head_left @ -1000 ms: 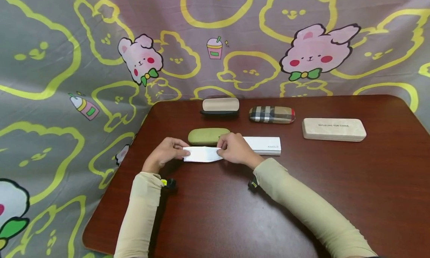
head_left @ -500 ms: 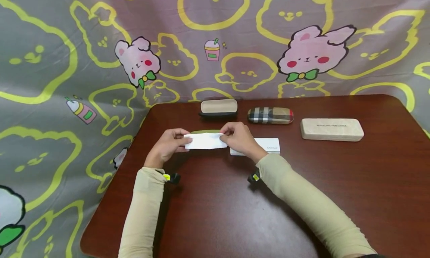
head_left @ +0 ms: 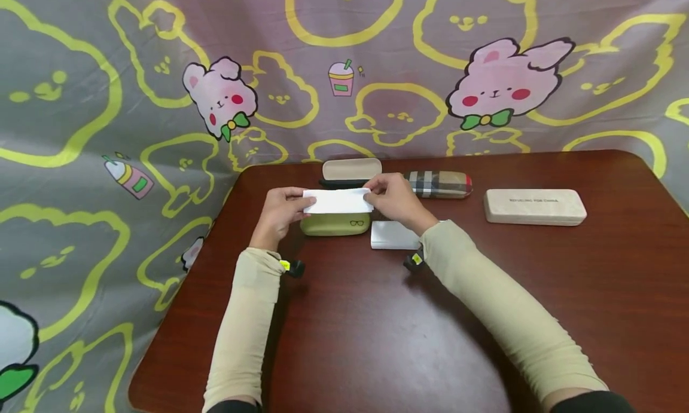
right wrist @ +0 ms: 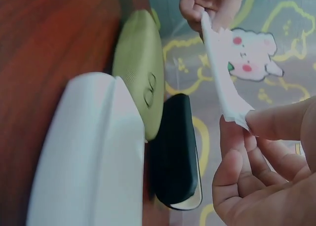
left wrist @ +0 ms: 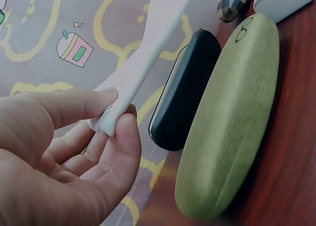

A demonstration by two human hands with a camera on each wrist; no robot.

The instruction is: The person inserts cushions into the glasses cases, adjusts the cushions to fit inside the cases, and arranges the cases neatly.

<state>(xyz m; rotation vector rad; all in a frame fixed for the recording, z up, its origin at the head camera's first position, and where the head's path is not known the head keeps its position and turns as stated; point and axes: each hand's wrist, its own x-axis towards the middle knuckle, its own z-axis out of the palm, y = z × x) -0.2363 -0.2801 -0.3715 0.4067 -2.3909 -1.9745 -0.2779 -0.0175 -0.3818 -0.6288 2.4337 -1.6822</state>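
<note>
Between both hands a folded white cloth (head_left: pixel 338 201) is stretched out as a flat strip, held up in front of the open case. My left hand (head_left: pixel 282 213) pinches its left end between thumb and fingers, and my right hand (head_left: pixel 395 199) pinches the right end. Below the strip lies the closed green glasses case (head_left: pixel 335 225), its small glasses mark showing. Behind it, a black glasses case (left wrist: pixel 186 90) stands open, with its pale lid lining (head_left: pixel 352 168) visible in the head view. The cloth and right hand partly cover that case's front.
A white glasses case (head_left: pixel 395 235) lies under the right wrist, partly hidden. Farther back is a plaid case (head_left: pixel 441 184); on the right sits a long cream case (head_left: pixel 535 207) with printed lettering. A patterned curtain (head_left: pixel 398 54) hangs along the table's back and left.
Both hands have carried the cloth away from the front of the green case, up and farther back over it, keeping it taut. The green case shows again below the strip.
</note>
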